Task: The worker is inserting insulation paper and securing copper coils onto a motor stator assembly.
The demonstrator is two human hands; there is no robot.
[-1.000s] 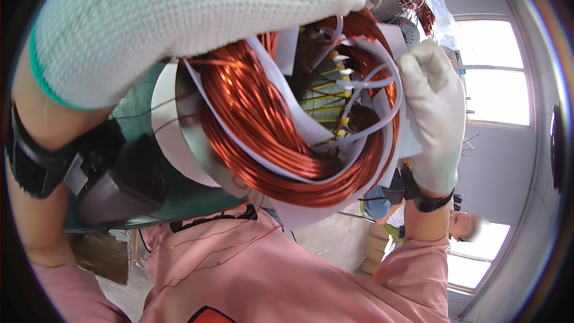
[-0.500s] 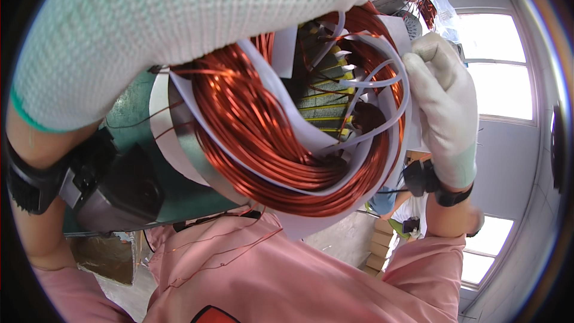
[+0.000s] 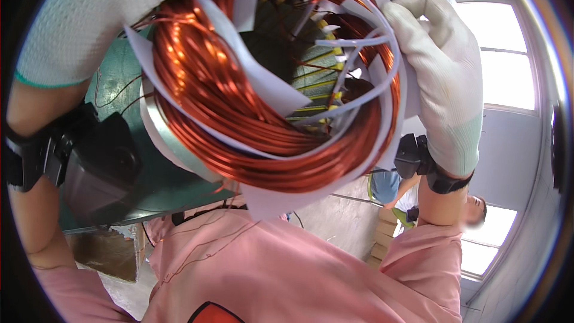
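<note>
A motor stator (image 3: 179,154) fills the middle, with thick copper windings (image 3: 287,170) bundled round its bore. White insulating paper (image 3: 281,202) lines and separates the windings, and yellow strips show in the slots inside. A translucent sleeving tube (image 3: 391,75) loops over the right side of the coil. My right hand (image 3: 439,48), in a white knit glove, has its thumb and fingertips closed on the paper at the coil's right edge. My left hand (image 3: 113,12), gloved too, reaches across the top left of the windings; its fingers lie beyond the upper edge, out of sight.
The stator rests on a green tabletop (image 3: 113,137). Thin loose copper wires trail from it toward my pink shirt. A cardboard box (image 3: 107,257) stands below on the left. Another person (image 3: 388,188) is behind at the right, near stacked boxes (image 3: 382,236). Windows line the right wall.
The stator and windings now appear higher and farther left in view. My left hand has shifted upward, its fingers leaving the picture. My right hand stays at the coil's right edge.
</note>
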